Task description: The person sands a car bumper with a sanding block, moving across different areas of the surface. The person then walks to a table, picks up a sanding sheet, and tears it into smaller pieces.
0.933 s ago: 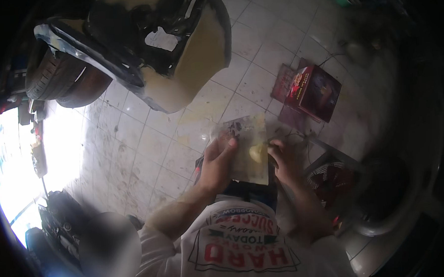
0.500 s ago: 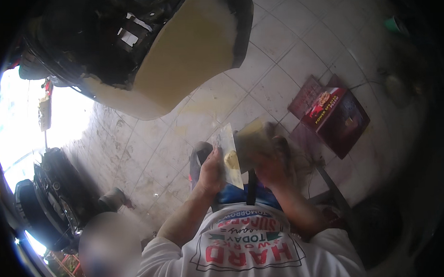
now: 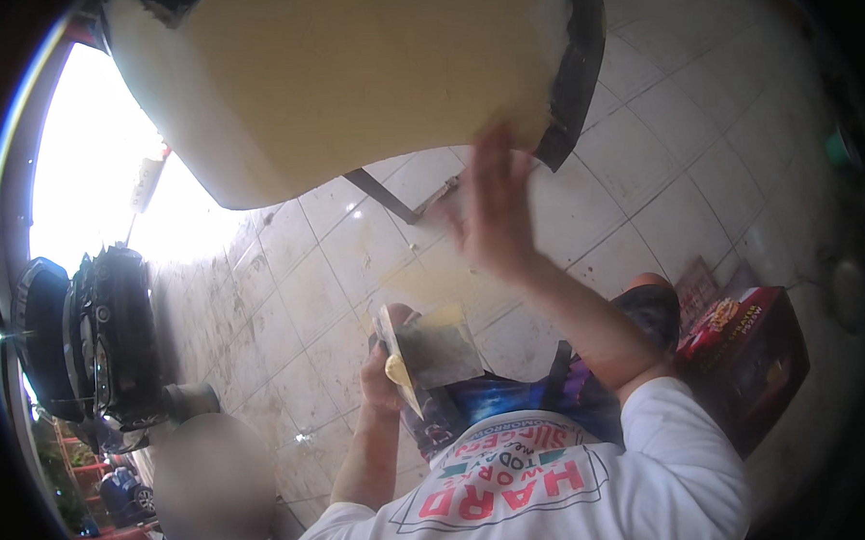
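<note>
A large curved panel (image 3: pixel 347 90), coated in pale yellow filler and dark along its right edge, fills the top of the view. My right hand (image 3: pixel 499 209) is raised at its lower right edge with the fingers stretched out, blurred at the tips. Whether they touch the panel is unclear. Low in front of me, my left hand (image 3: pixel 379 377) grips two thin flat plates together. One is a narrow plate seen edge-on with a lump of yellow putty (image 3: pixel 396 370) on it. The other is a greyish flat spreader (image 3: pixel 446 349) smeared with yellow.
A red cardboard box (image 3: pixel 745 362) stands on the tiled floor (image 3: pixel 307 266) to my right. Dark vehicle parts (image 3: pixel 112 342) stand at the left. A blurred person (image 3: pixel 215 492) is at the lower left. A green cup-like object (image 3: pixel 837 148) lies far right.
My right hand has let go of the spreader and risen to the panel's edge. Both plates are now in my left hand, lower and further left. The view has shifted closer to the panel.
</note>
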Motion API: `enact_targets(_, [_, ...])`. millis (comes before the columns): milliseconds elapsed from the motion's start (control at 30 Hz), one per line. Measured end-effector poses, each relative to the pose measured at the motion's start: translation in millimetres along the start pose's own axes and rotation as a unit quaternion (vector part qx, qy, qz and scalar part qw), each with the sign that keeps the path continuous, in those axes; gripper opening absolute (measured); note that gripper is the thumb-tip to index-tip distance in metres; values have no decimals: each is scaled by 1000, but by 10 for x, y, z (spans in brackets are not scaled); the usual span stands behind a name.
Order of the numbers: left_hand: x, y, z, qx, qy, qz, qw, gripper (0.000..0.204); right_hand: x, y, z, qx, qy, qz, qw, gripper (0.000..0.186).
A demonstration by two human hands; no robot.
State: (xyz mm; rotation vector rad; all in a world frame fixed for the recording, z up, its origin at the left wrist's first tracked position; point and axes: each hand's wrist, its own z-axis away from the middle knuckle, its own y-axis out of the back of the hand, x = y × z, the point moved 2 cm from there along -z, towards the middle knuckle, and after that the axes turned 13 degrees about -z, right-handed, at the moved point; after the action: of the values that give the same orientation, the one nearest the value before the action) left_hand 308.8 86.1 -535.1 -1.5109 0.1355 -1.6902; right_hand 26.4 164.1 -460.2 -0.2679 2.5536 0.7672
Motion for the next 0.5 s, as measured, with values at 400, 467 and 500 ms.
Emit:
enact_targets(400, [-116, -169, 563, -89, 31, 209, 973, 66, 569, 630, 396, 134, -9, 15, 991, 56])
enact_targets(467, [-141, -262, 457, -60, 87, 304, 947, 64, 454, 499, 475, 117, -33, -9, 993, 58])
enact_targets(500, [-151, -280, 397, 26, 44, 225, 973, 60, 342, 421, 547, 85, -42, -43, 995, 58])
